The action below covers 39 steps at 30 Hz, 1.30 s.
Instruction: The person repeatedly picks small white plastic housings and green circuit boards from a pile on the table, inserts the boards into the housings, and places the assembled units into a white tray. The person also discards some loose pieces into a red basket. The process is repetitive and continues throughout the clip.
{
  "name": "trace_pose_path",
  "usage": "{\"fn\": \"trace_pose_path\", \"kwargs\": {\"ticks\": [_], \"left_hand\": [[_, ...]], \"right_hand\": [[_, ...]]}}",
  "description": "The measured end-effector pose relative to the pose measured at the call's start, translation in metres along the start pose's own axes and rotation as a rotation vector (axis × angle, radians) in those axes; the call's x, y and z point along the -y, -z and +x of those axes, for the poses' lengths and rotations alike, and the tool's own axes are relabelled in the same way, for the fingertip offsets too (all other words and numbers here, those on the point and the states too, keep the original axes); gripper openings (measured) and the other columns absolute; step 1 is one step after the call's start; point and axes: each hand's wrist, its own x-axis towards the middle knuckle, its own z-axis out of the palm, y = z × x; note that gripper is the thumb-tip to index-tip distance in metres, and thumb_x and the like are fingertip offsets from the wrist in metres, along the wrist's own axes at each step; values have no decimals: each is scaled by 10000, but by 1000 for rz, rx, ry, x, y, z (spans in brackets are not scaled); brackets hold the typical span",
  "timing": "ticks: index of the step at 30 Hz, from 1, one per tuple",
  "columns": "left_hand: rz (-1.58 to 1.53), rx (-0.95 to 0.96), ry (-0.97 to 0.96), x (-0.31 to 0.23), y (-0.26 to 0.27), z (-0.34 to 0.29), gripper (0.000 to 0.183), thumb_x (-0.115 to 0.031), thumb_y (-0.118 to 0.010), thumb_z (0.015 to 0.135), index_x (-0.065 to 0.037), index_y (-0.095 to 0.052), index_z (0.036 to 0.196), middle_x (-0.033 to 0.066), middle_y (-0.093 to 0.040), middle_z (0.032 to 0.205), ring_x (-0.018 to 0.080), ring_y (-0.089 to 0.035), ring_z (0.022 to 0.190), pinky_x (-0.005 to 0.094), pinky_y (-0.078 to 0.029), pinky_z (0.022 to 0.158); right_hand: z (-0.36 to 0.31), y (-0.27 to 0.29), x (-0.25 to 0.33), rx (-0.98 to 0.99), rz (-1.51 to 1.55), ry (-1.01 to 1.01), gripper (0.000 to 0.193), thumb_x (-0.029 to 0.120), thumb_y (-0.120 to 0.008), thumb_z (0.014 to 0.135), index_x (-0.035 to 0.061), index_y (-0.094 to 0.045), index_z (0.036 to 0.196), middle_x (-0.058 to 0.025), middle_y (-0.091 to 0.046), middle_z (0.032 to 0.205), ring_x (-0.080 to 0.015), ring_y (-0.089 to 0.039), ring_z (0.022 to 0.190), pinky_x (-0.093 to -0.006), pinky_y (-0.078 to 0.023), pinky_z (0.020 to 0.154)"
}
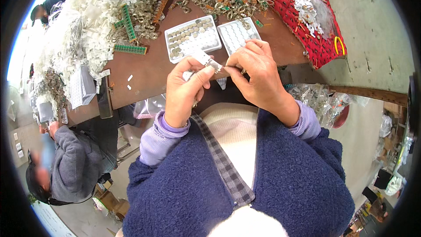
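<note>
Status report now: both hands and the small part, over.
Left hand and right hand both pinch small metal part. Held above brown table. Nothing in the way.

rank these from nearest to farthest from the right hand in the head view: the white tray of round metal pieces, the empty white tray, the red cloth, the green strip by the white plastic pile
From the right hand:
1. Empty white tray, just above the hand.
2. White tray of round metal pieces, up and to the left.
3. Red cloth, at the upper right.
4. Green strip, far left, beside the white plastic pile.
The tray of pieces and the cloth are close to call.

small white part (206, 59), pinched between hands
</note>
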Motion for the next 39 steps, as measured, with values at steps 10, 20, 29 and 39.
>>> {"fn": "trace_pose_path", "kwargs": {"ticks": [10,20,29,39], "left_hand": [[-116,-33,41,21,9,1,166,-186,-750,1055,-52,-705,1142,24,-742,930,28,-597,700,180,-428,497],[-404,-202,-128,17,62,6,229,-167,-712,1074,-26,-667,1250,199,-800,1129,47,-609,729,188,-459,505],[-403,-160,-61,13,71,14,291,-203,-692,1090,-31,-665,1323,175,-800,1150,38,-603,752,184,-468,537],[-370,-154,-11,13,49,11,351,-155,-722,1061,-29,-664,1384,134,-793,1163,45,-616,792,188,-470,542]], "right_hand": [[5,-25,8,-56,-41,119,207,14,-836,803,84,-709,950,-20,-689,879,-242,-672,875,-528,-451,1119],[65,-71,-29,-31,33,-62,210,-8,-804,871,53,-821,1071,-86,-728,987,-260,-694,934,-371,-534,838],[75,-84,-50,62,-220,177,130,33,-778,805,132,-782,889,-3,-681,910,-252,-647,899,-408,-458,839],[66,-70,-29,-67,114,74,130,13,-806,817,60,-738,917,-88,-675,928,-299,-666,925,-413,-505,844]]}}
